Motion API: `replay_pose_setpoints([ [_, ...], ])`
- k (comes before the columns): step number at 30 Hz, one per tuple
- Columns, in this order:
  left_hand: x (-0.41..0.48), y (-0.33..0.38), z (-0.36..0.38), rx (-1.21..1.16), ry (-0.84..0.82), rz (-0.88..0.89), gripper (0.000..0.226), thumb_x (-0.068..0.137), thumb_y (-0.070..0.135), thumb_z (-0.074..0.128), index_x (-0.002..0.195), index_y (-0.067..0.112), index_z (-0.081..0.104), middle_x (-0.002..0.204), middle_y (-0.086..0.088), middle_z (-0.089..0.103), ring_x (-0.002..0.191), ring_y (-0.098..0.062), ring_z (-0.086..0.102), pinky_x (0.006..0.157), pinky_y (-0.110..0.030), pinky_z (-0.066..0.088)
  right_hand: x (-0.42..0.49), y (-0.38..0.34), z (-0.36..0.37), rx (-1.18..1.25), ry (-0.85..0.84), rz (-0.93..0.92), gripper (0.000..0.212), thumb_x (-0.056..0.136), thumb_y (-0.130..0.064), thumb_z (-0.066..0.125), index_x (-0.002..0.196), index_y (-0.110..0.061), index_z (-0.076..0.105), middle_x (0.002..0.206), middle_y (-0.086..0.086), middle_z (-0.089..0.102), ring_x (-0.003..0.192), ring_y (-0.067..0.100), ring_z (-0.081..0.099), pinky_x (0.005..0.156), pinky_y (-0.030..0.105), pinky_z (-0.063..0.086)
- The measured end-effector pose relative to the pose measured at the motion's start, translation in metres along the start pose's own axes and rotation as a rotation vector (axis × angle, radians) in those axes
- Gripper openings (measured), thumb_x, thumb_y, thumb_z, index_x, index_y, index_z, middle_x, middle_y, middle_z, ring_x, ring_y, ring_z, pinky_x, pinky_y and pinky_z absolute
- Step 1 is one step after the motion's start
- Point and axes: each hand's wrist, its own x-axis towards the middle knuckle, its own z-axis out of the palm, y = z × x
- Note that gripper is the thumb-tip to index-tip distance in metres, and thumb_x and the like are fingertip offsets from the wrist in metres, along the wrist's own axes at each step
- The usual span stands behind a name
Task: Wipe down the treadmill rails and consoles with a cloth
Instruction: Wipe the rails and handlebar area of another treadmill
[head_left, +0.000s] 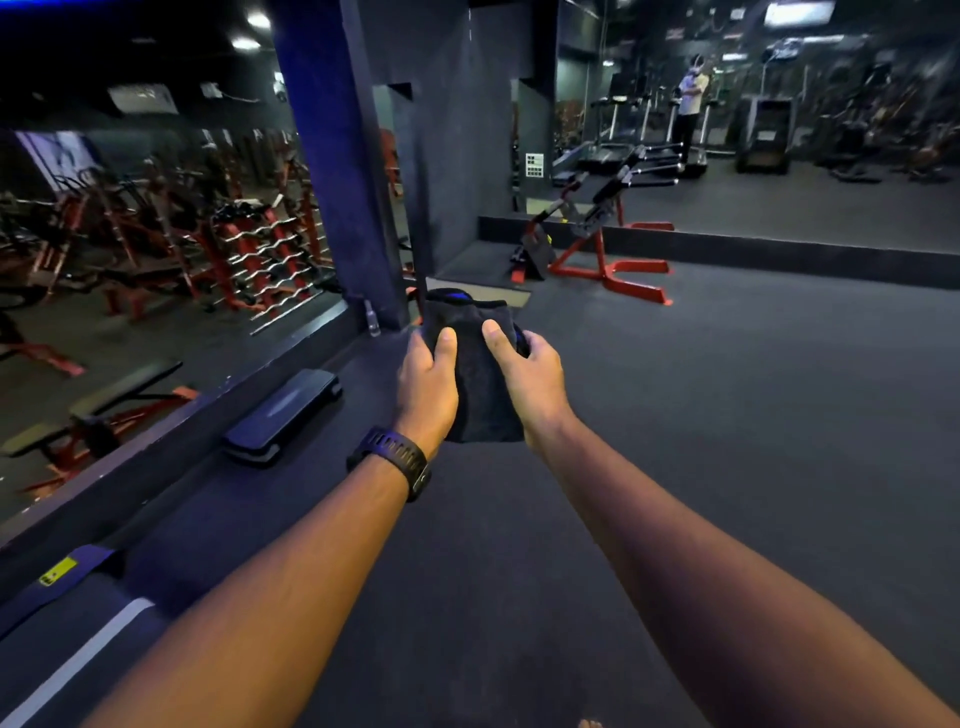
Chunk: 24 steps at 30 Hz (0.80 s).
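Note:
A dark cloth (478, 374) with a blue edge is held out in front of me at arm's length. My left hand (427, 382) grips its left side, thumb on top; a black watch sits on that wrist. My right hand (530, 374) grips its right side, thumb lying across the cloth. The cloth hangs folded between both hands above the dark floor. A treadmill deck edge (78, 660) with a white stripe and a yellow sticker shows at the lower left. No treadmill rail or console is in view near me.
A black step platform (283, 410) lies on the floor at left by a mirror wall (156, 218) reflecting red weight racks. A blue pillar (337, 156) stands ahead. A red bench frame (597, 249) stands beyond. Another mirror at far right reflects treadmills and a person.

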Motion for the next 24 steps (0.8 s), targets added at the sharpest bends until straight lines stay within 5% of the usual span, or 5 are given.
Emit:
replay_pose_setpoints([
  [5, 0.077, -0.073, 0.072, 0.006, 0.108, 0.068, 0.051, 0.101, 0.047, 0.043, 0.141, 0.017, 0.047, 0.14, -0.005, 0.056, 0.129, -0.022, 0.052, 0.111, -0.046, 0.04, 0.103, 0.059, 0.0, -0.032, -0.125, 0.09, 0.118, 0.043, -0.094, 0.068, 0.125, -0.01, 0.06, 0.119, 0.001, 0.068, 0.107, 0.021, 0.067, 0.095, 0.042, 0.056],
  [9, 0.139, -0.126, 0.128, -0.001, 0.239, 0.074, 0.077, 0.082, 0.071, 0.04, 0.139, 0.02, 0.05, 0.138, -0.003, 0.058, 0.128, -0.022, 0.054, 0.109, -0.049, 0.042, 0.195, 0.109, -0.004, 0.013, -0.184, -0.042, 0.095, 0.049, -0.087, 0.074, 0.113, -0.017, 0.07, 0.107, -0.003, 0.076, 0.099, 0.018, 0.072, 0.092, 0.042, 0.059],
  [12, 0.162, -0.146, 0.146, -0.023, 0.276, 0.058, 0.063, 0.084, 0.068, 0.044, 0.128, 0.025, 0.057, 0.128, 0.002, 0.064, 0.12, -0.019, 0.059, 0.105, -0.048, 0.046, 0.243, 0.135, 0.007, -0.012, -0.175, -0.073, 0.105, 0.045, -0.099, 0.065, 0.117, -0.023, 0.066, 0.112, -0.005, 0.074, 0.105, 0.018, 0.07, 0.094, 0.045, 0.057],
  [20, 0.237, -0.182, 0.089, 0.037, 0.493, -0.011, 0.045, 0.09, 0.062, 0.045, 0.109, 0.025, 0.063, 0.107, 0.003, 0.069, 0.103, -0.018, 0.064, 0.096, -0.048, 0.051, 0.306, 0.154, 0.117, 0.03, -0.458, 0.005, 0.112, 0.051, -0.099, 0.059, 0.132, -0.021, 0.056, 0.126, -0.003, 0.067, 0.114, 0.019, 0.066, 0.098, 0.046, 0.055],
  [24, 0.269, -0.232, 0.028, 0.061, 0.616, -0.124, 0.05, 0.087, 0.068, 0.044, 0.093, 0.022, 0.063, 0.094, 0.003, 0.068, 0.09, -0.018, 0.064, 0.088, -0.045, 0.052, 0.314, 0.171, 0.197, -0.019, -0.608, -0.01, 0.085, 0.066, -0.087, 0.053, 0.118, -0.02, 0.058, 0.116, -0.002, 0.067, 0.107, 0.019, 0.066, 0.095, 0.046, 0.056],
])
